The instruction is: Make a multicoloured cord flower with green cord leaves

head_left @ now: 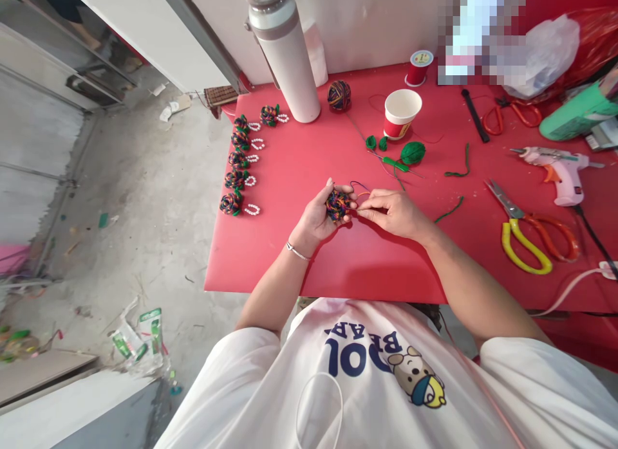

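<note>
My left hand [319, 215] is closed around a small multicoloured yarn flower [337, 204], held just above the red table [347, 262]. My right hand [393, 212] pinches the loose multicoloured cord [360, 186] that loops out of the flower, its fingertips touching the flower's right side. Several finished yarn flowers with white bead loops [238, 169] lie in a row along the table's left edge.
A tall white bottle [286, 50], a multicoloured yarn ball [338, 95], a paper cup [400, 112], a red thread spool [418, 67], green yarn [412, 152], yellow-and-orange scissors [528, 233], a pink glue gun [560, 169] and red pliers [512, 112] lie on the table. Concrete floor is to the left.
</note>
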A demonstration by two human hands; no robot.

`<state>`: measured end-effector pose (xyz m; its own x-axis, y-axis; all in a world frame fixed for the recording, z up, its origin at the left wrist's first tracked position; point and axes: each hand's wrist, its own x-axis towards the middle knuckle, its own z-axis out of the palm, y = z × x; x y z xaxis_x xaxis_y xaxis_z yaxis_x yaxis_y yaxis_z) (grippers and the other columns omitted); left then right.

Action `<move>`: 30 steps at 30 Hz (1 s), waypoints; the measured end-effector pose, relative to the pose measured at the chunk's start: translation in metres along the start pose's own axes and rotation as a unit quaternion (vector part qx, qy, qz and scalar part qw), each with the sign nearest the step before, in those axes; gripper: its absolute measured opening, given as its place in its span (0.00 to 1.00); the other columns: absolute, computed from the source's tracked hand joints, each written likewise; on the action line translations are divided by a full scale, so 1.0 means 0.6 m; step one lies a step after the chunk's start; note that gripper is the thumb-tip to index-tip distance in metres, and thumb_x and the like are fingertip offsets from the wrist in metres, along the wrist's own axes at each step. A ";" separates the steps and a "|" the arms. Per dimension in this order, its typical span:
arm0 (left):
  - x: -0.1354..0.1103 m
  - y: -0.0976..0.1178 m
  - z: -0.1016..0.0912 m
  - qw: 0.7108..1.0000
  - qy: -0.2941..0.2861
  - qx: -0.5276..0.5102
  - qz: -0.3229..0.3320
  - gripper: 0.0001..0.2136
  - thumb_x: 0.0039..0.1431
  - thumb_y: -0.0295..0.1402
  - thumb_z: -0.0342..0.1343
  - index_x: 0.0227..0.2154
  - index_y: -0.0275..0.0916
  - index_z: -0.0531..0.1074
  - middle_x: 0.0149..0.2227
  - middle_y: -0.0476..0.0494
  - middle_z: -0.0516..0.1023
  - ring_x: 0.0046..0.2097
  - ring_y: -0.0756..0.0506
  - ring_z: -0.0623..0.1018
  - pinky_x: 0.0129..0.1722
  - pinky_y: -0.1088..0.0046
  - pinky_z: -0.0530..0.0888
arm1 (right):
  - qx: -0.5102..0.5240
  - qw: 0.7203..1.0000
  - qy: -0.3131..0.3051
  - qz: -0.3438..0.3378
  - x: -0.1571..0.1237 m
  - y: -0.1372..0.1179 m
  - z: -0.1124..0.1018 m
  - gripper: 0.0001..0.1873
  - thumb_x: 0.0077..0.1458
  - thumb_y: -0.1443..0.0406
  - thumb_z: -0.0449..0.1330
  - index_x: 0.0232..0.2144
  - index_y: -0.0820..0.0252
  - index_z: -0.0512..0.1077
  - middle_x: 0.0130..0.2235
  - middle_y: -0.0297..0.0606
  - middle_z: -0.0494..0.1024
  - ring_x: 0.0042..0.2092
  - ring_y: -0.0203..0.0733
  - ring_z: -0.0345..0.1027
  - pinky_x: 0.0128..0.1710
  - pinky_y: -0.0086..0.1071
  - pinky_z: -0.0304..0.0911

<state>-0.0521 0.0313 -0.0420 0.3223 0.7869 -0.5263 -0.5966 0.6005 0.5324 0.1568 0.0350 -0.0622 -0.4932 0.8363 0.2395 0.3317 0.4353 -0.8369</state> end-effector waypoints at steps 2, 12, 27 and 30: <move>0.000 0.000 0.001 1.000 -0.003 0.002 0.005 0.24 0.78 0.45 0.45 0.34 0.34 0.78 0.31 0.40 0.81 0.28 0.48 0.81 0.19 0.78 0.73 | 0.002 1.000 0.003 -0.002 0.000 -0.001 0.002 0.10 0.65 0.58 0.66 0.40 0.52 0.87 0.34 0.35 0.80 0.30 0.36 0.68 0.34 0.33 0.61; 0.000 -0.003 0.004 1.000 0.008 0.003 0.010 0.24 0.77 0.47 0.47 0.34 0.35 0.79 0.32 0.40 0.82 0.29 0.48 0.81 0.21 0.78 0.73 | -0.007 1.000 0.012 0.003 0.001 -0.014 0.008 0.11 0.65 0.60 0.64 0.36 0.56 0.85 0.35 0.38 0.82 0.29 0.36 0.67 0.33 0.32 0.60; -0.001 -0.007 0.010 0.999 0.022 -0.016 0.018 0.27 0.76 0.52 0.46 0.34 0.36 0.80 0.32 0.40 0.82 0.28 0.49 0.80 0.19 0.78 0.68 | 0.036 0.997 0.044 0.051 0.000 -0.013 0.031 0.08 0.60 0.59 0.69 0.32 0.56 0.84 0.35 0.39 0.85 0.31 0.39 0.74 0.33 0.32 0.66; 0.002 -0.009 0.009 0.999 0.022 -0.018 0.024 0.29 0.76 0.54 0.44 0.34 0.36 0.79 0.31 0.40 0.82 0.27 0.49 0.79 0.17 0.79 0.66 | 0.050 0.995 0.051 0.070 -0.001 -0.012 0.034 0.11 0.60 0.56 0.70 0.32 0.56 0.83 0.34 0.39 0.85 0.32 0.40 0.76 0.34 0.33 0.67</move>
<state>-0.0443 0.0296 -0.0418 0.2612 0.8074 -0.5291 -0.6365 0.5561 0.5344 0.1380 0.0247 -0.0664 -0.3618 0.9182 0.1612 0.3069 0.2806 -0.9094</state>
